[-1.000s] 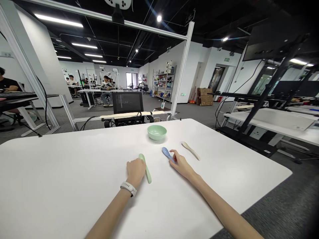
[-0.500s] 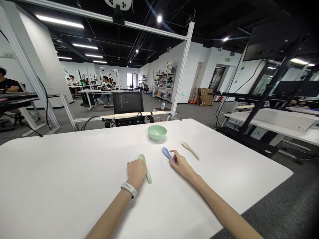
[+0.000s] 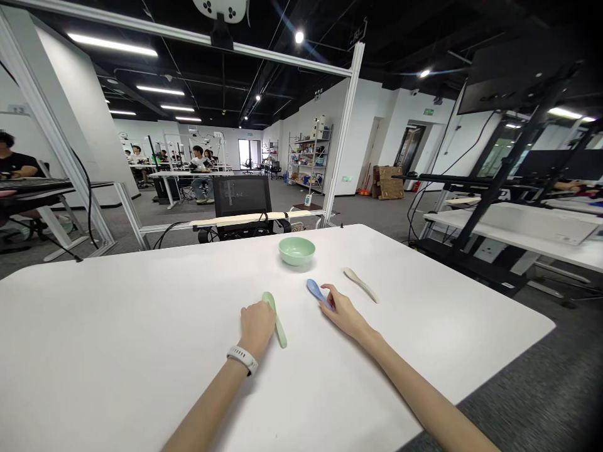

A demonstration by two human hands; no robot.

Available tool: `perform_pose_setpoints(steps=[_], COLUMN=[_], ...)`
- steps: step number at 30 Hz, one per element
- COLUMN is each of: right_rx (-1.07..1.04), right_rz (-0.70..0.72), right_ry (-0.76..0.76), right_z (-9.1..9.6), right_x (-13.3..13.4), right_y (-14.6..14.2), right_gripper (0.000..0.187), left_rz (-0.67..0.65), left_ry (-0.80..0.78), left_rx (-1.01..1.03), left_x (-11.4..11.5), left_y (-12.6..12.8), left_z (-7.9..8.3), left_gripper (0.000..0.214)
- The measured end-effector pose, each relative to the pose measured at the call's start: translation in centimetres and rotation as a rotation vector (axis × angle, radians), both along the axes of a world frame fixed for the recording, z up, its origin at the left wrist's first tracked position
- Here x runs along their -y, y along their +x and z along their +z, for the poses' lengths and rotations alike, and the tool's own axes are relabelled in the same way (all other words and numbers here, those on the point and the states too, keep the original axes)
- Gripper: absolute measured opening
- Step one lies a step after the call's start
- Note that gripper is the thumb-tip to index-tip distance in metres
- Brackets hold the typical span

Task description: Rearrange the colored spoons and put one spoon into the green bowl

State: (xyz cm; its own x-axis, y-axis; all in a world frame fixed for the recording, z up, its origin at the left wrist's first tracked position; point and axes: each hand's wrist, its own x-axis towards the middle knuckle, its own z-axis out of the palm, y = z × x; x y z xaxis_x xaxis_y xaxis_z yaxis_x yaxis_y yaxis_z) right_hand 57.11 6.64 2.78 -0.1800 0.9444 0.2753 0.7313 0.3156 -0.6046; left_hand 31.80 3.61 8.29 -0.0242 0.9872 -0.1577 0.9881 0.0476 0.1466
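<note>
A pale green spoon [image 3: 280, 329] lies on the white table [image 3: 141, 326], its lower handle pointing toward me. My left hand [image 3: 257, 323], a band on its wrist, is curled like a fist at the spoon's left side and overlaps its upper part. The fingertips are hidden beneath the hand. To the right, a blue spoon [image 3: 314, 288] rests with its bowl end away from me. The bent fingers and thumb of my right hand [image 3: 343, 312] are around its handle, whose end is hidden. Beyond them stands a light green bowl [image 3: 296, 252]. A cream spoon [image 3: 362, 285] lies right of the blue one.
A metal frame [image 3: 346, 125] rises behind the table's far edge, with a wooden strip [image 3: 226, 220] across it. Behind that is a black office chair [image 3: 242, 198]. On the right stands a dark monitor stand [image 3: 490, 188] beside another desk. People sit at desks farther back.
Both hands, the spoons and the bowl keep their places. Only a very slight shift of the camera view shows.
</note>
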Motion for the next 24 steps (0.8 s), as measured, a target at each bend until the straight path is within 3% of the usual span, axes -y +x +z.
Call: perform_pose_setpoints(steps=[18, 21, 24], right_rx=[0.014, 0.006, 0.008], right_rz=[-0.021, -0.032, -0.057], right_ry=[-0.025, -0.030, -0.021], right_z=[0.5, 0.7, 0.8], right_x=[0.5, 0.5, 0.2], right_y=[-0.3, -0.3, 0.2], right_gripper=[0.047, 0.047, 0.049], left_rz=[-0.024, -0.024, -0.037], left_ry=[0.035, 0.081, 0.163], left_rx=[0.012, -0.005, -0.034], left_x=[-0.2, -0.1, 0.2], left_y=[-0.8, -2.4, -5.8], left_z=[-0.3, 0.2, 1.1], left_gripper=[0.039, 0.037, 0.034])
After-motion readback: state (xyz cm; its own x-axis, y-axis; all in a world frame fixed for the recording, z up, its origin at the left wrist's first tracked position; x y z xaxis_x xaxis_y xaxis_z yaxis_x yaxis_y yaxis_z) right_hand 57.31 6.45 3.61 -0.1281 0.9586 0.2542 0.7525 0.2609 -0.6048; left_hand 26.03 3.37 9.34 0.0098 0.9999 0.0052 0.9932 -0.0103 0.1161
